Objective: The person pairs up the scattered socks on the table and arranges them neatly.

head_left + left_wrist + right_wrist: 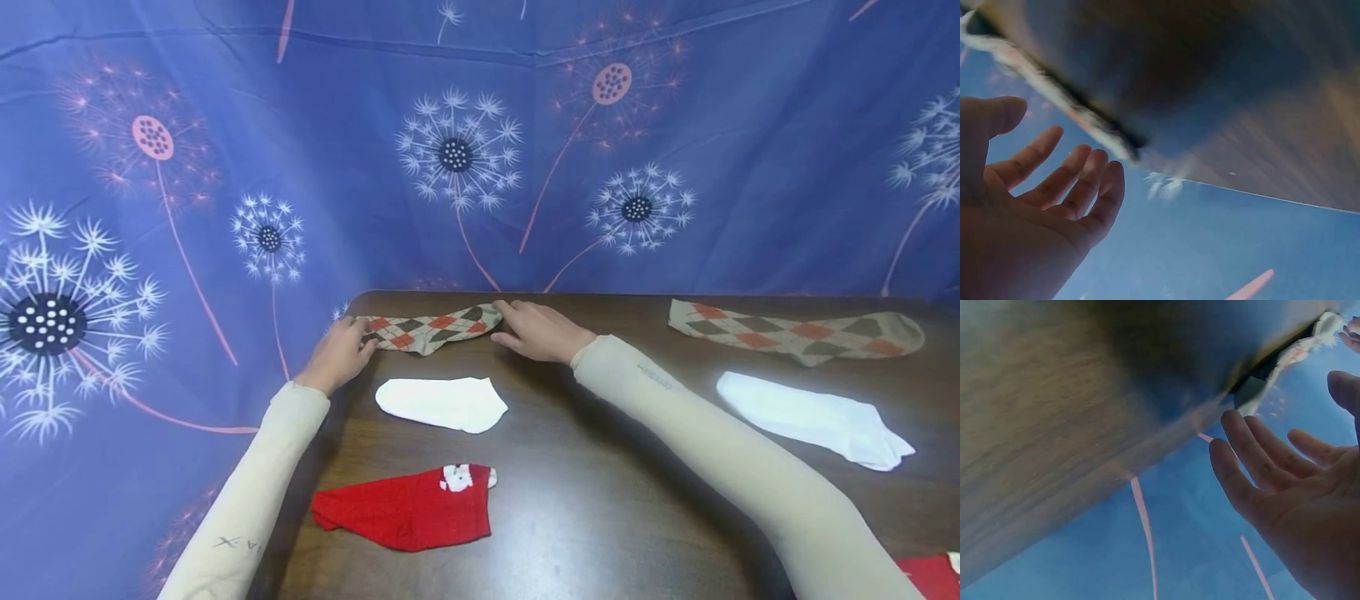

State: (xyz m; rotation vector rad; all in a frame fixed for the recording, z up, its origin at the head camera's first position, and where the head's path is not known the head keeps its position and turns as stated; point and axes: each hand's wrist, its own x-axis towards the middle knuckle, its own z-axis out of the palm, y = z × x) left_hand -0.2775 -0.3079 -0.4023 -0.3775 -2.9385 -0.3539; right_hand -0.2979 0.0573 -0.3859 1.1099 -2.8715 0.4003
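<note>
An argyle sock (431,329) in beige, red and dark green lies flat along the table's far edge, between my two hands. At its left end is my left hand (339,354), with relaxed, loosely bent fingers. My right hand (546,332) is by the sock's right end, fingertips at or just touching the fabric. In both wrist views the fingers are spread and nothing is pinched; the argyle sock (1294,355) shows edge-on just beyond the right fingertips. A plain white sock (442,404) lies nearer, below it. Closest is a red sock (408,508) with a white patch.
On the right of the brown table (600,517) lie a second argyle sock (795,333), another white sock (813,419) and part of a red one (930,577), beyond my right forearm. A blue dandelion-print cloth (337,150) hangs behind and along the left side.
</note>
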